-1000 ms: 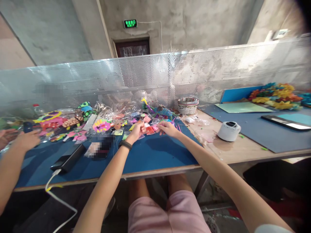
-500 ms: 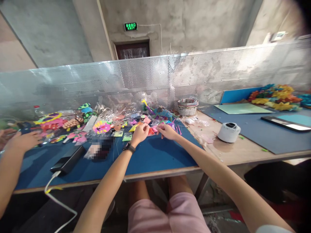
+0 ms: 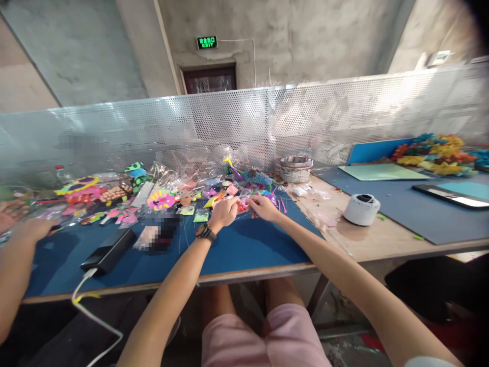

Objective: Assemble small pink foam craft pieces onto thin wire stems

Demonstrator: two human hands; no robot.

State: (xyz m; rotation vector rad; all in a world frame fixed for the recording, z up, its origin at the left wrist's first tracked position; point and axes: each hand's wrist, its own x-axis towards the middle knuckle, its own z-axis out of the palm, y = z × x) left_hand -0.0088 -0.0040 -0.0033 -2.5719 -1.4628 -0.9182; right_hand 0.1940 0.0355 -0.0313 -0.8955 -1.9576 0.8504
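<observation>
My left hand, with a dark watch on its wrist, is closed over the middle of the blue mat. My right hand faces it, fingertips pinched together. Between them shows a small pink and red piece, soft-looking like modelling clay; the fingers cover most of it. Close by the left hand lie a yellow packet and a green packet. Behind the hands stands a blue speckled figure, with purple strips to the right of the right hand.
At the left edge another person's hand reaches over the table. A black box with a white cable lies near the front edge. Colourful clay figures crowd the left side. A white basket and a white roll stand right.
My left hand has turned, its back now more toward me, and shifted slightly right. My right hand stays nearly in place. The other person's hand has moved left.
</observation>
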